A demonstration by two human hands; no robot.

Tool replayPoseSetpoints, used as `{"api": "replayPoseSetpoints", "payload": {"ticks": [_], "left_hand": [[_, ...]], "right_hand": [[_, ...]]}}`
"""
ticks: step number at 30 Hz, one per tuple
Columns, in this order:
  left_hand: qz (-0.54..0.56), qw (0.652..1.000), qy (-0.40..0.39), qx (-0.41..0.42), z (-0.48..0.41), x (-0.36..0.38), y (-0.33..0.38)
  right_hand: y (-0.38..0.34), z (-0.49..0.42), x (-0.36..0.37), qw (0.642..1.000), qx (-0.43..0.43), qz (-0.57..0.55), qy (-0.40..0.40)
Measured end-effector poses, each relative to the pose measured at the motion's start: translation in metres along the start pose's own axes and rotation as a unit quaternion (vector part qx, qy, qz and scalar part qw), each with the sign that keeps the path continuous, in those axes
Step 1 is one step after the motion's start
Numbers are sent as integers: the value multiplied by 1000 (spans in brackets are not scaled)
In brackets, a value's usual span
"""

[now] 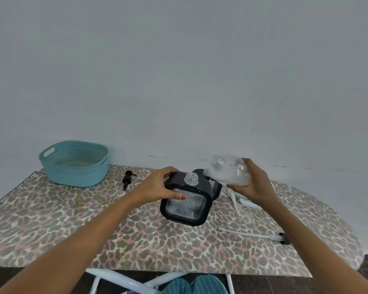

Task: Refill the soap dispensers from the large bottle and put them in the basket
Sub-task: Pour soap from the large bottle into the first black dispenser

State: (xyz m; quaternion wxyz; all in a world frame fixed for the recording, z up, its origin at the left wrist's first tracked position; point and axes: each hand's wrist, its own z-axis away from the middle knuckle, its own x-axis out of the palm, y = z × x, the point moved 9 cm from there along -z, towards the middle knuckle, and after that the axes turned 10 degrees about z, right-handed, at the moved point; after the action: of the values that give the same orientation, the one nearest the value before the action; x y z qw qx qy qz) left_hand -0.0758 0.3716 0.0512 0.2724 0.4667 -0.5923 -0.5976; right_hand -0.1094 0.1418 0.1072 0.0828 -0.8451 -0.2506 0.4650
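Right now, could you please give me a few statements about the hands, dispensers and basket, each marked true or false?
1. The left hand holds a square black-framed clear soap dispenser with its neck uncapped. True.
2. The right hand holds the clear plastic bottle tilted. True.
3. The teal woven plastic basket already contains a dispenser. False: none is in it.
4. A black pump head is screwed onto the held dispenser. False: it lies on the leopard-print board.
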Motion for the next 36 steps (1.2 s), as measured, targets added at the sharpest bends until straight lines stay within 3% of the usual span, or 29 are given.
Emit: {"api": "replayPoseSetpoints", "payload": {"ticks": [18,36], "left_hand": [[2,1000,-14,0,-1,8,-4],[-11,999,-34,2,-1,13,-8]], "right_hand": [[-31,-12,0,968,-175,175,33],[-36,-13,7,947,-245,201,51]]}}
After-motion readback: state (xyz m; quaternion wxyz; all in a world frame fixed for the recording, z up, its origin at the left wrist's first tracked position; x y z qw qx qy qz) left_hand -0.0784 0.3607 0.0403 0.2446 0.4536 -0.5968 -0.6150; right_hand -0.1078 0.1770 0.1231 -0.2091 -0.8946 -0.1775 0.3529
